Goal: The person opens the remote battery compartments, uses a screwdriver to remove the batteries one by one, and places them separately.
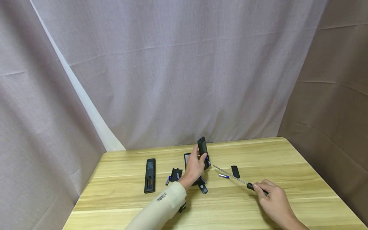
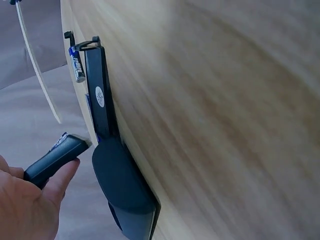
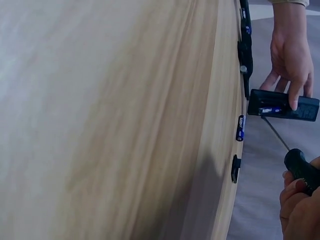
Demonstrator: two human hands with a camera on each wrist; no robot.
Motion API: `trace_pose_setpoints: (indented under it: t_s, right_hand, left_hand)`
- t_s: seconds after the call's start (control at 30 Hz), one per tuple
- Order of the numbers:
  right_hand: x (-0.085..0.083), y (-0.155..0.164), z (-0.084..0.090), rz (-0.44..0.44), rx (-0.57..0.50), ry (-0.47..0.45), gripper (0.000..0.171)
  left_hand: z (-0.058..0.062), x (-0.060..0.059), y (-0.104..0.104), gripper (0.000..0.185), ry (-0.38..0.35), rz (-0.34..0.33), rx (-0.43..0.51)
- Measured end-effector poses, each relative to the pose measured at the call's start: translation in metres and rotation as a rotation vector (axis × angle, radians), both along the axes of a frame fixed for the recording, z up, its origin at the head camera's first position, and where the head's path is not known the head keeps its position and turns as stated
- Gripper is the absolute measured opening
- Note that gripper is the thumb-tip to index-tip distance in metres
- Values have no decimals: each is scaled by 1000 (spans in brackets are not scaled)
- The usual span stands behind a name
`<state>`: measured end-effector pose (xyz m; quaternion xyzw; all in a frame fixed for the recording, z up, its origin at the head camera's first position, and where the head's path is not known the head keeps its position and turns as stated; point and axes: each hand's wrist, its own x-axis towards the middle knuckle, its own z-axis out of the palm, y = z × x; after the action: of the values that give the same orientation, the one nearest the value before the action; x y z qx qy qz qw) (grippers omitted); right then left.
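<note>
My left hand [image 1: 194, 166] grips a black remote control [image 1: 203, 147] above the table, tilted upright. Its battery compartment is uncovered, and a blue battery [image 3: 270, 110] shows in it in the right wrist view. My right hand [image 1: 274, 199] holds a screwdriver [image 1: 249, 185] by its black handle. The long metal shaft points left, and its tip is close to the remote's battery end; whether it touches is hard to tell. In the left wrist view the held remote [image 2: 56, 159] appears edge-on between thumb and fingers.
A second black remote [image 1: 149, 183] with an uncovered compartment lies at the left. A loose blue battery [image 1: 223, 176] and a black battery cover [image 1: 235, 172] lie at the right. Near the left forearm lie another battery [image 1: 168, 180] and black parts [image 1: 203, 187]. A curtain [image 1: 184, 80] stands behind.
</note>
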<state>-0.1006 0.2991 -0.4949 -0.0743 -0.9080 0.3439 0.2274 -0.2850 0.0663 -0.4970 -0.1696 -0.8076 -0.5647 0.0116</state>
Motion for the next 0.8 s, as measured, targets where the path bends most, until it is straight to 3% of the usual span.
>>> trace_pose_setpoints:
  t_s: [0.2,0.47,0.8]
  right_hand:
    - [-1,-3,0,4,-3,-31,11]
    - [-1,-4,-2,-3,-17,-45,13]
    - [3,-2,-3,-12,-23,-39,13]
  left_hand:
    - [1,2,2,43,-17,-32,0]
    - [-1,2,3,41,-14,-26,-8]
    - [1,2,2,32,83,-22,-96]
